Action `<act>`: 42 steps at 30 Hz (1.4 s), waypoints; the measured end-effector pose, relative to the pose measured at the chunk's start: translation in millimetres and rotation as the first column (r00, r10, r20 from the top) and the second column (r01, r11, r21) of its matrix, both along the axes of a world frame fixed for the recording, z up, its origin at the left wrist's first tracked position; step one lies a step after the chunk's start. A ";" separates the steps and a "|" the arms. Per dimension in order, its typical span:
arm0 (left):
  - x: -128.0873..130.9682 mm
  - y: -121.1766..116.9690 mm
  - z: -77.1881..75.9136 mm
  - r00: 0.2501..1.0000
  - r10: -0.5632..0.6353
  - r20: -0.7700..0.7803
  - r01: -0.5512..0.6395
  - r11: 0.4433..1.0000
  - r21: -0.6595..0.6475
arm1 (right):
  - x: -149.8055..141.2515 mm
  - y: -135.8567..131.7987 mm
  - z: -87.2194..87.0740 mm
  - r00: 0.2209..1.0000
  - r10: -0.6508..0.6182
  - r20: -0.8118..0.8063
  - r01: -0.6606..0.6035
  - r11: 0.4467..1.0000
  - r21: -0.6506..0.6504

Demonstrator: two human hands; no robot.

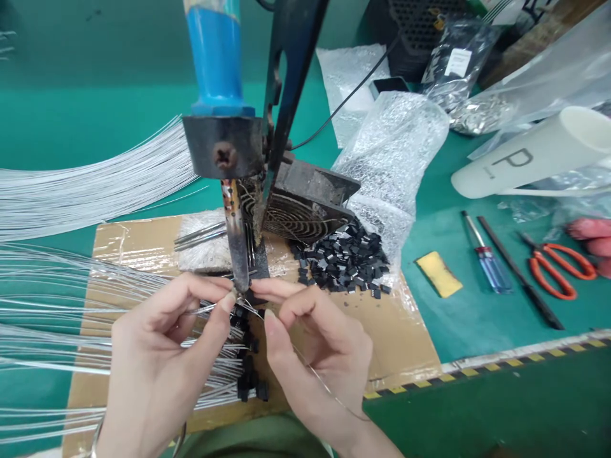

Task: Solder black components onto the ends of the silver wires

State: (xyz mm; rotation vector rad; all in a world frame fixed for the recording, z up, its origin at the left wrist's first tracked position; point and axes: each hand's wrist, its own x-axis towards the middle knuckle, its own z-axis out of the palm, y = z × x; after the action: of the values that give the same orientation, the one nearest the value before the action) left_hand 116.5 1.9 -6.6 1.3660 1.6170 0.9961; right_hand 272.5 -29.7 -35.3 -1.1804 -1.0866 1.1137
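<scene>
A soldering iron [214, 63] with a blue handle is clamped upright in a black bracket [286, 83], its tip pointing down between my hands. My left hand [157, 356] is closed in a pinch on a white wire [193, 312], whose end sits right at the tip. Thin solder wire [324, 385] runs through the closed fingers of my right hand [324, 343] up toward the same spot. My fingertips partly hide the joint. Below them, white wires with black connectors [247, 378] on their ends lie in a row on the cardboard [391, 343].
A small fan [305, 203] stands behind the iron, beside a pile of loose black connectors [348, 261]. Long white wires [71, 197] spread leftward. To the right lie a yellow sponge [439, 273], a screwdriver [491, 267], a dark rod [520, 273] and orange-handled pliers [558, 270].
</scene>
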 end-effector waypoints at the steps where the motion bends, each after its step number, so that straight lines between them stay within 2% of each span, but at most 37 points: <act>1: 0.7 0.0 0.3 1.000 0.001 -0.001 -0.001 1.000 0.003 | 0.0 0.2 0.0 1.000 -0.001 0.006 0.001 1.000 0.007; 8: 2.6 0.0 1.8 1.000 0.000 0.019 0.000 1.000 0.013 | -0.9 1.1 0.9 0.999 -0.025 0.027 0.024 0.999 0.033; 26: -2.7 -3.1 -1.8 0.998 -0.013 -0.064 0.013 1.000 -0.002 | -2.2 1.5 0.8 0.998 -0.039 0.040 0.037 0.998 0.052; 33: -2.9 -2.1 -0.9 0.999 -0.038 -0.011 0.038 0.999 0.024 | -1.4 0.0 0.9 0.999 -0.031 0.041 0.029 0.998 0.056; 42: -1.3 -3.3 -0.3 1.000 -0.013 -0.021 0.013 1.000 -0.020 | -1.3 2.1 0.9 0.999 -0.032 0.039 0.030 0.998 0.050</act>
State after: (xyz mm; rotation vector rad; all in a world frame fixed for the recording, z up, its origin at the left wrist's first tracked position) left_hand 115.2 -1.4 -6.9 1.3761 1.6273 0.9590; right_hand 271.3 -27.6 -34.5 -1.1811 -1.1163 1.0378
